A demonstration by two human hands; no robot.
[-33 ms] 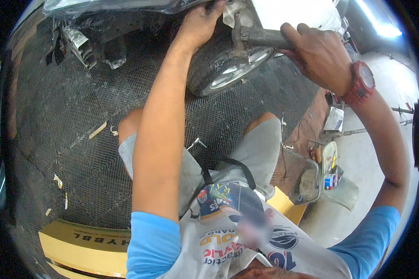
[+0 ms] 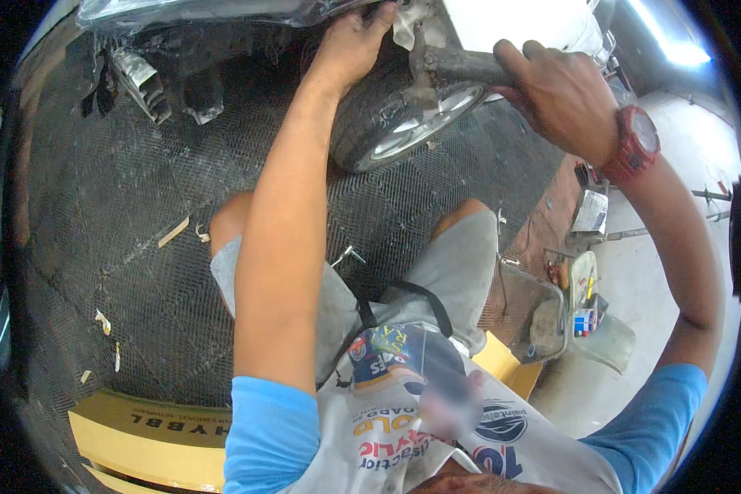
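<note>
The right hand (image 2: pixel 564 95) is wrapped around the handle of a dark hammer (image 2: pixel 469 67). Its fingers (image 2: pixel 514 62) are curled tight on the right end of the handle. The rest of the hammer sticks out to the left of those fingers, so its head sits between the two hands. The head shows in front of the wheel (image 2: pixel 370 132), but I can't see whether they touch.

The left hand (image 2: pixel 350 51) is to the left of the hammer head, and not touching it. It reaches far up to the low edge of the car (image 2: pixel 510 23). Its thumb side is beside a bit of pale, bent metal (image 2: pixel 405 31). Some of its fingers are hidden, so I can't say if they are gripping or just resting there.

A red watch (image 2: pixel 640 136) is on the right wrist. The person's knees are bent over a black floor mat (image 2: pixel 156 280). A small shiny tool (image 2: pixel 350 253) lies on the mat between the knees. A yellow box (image 2: pixel 148 453) is near, on the left. A pale bucket (image 2: pixel 613 346) stands on the right, by the wall.
</note>
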